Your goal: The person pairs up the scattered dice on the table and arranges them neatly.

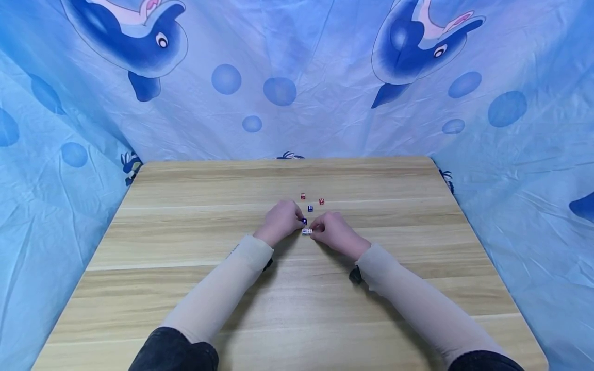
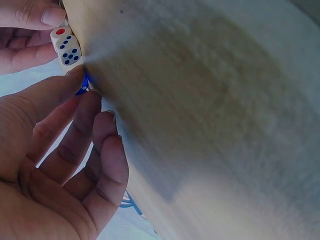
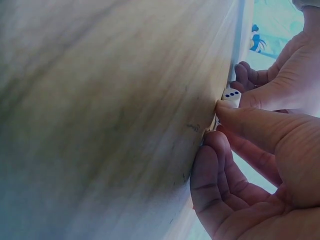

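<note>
My left hand (image 1: 282, 221) pinches a blue die (image 1: 304, 221) between thumb and fingers, just behind two white dice. In the left wrist view only a sliver of that blue die (image 2: 84, 85) shows at the fingertips. The white dice stand side by side on the table: the left one (image 1: 304, 232) touches or nearly touches the right one (image 1: 309, 231). With its thumb and fingertips my right hand (image 1: 337, 233) pinches the right white die, mostly hidden in the right wrist view. There, one white die (image 3: 231, 95) shows a face with three dark pips beyond the thumb.
Another blue die (image 1: 310, 208) lies a little behind the hands. Farther back are two red dice, one on the left (image 1: 303, 196) and one on the right (image 1: 322, 201). The wooden table (image 1: 297, 319) ends at a blue curtain (image 1: 320, 123) printed with dolphins.
</note>
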The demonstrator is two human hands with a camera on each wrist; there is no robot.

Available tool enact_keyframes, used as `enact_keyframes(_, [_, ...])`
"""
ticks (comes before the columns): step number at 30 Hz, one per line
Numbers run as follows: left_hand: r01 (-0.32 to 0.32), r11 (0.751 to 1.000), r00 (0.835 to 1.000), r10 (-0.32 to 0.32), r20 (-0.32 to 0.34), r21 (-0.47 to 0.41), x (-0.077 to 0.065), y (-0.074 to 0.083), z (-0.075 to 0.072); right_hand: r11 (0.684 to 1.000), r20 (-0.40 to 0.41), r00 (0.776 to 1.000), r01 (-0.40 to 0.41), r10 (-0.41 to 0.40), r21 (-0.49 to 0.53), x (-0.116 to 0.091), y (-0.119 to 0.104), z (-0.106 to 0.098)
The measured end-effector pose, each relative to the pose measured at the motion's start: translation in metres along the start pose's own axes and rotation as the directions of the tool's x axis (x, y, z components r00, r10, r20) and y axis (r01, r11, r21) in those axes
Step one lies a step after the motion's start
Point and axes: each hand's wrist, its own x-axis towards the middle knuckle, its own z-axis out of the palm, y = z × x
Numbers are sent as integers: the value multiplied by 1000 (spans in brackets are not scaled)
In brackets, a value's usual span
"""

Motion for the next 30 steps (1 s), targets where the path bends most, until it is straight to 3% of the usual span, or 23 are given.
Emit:
enact_keyframes(12, [-27, 1000, 1000, 27, -2, 8, 0, -1, 1, 1000, -4, 1000, -1, 1, -4, 0, 0, -1])
enact_keyframes(30, [-15, 1000, 1000, 15, 1, -8, -1, -1, 1, 999, 9, 1000, -8, 8, 31, -2, 3, -2])
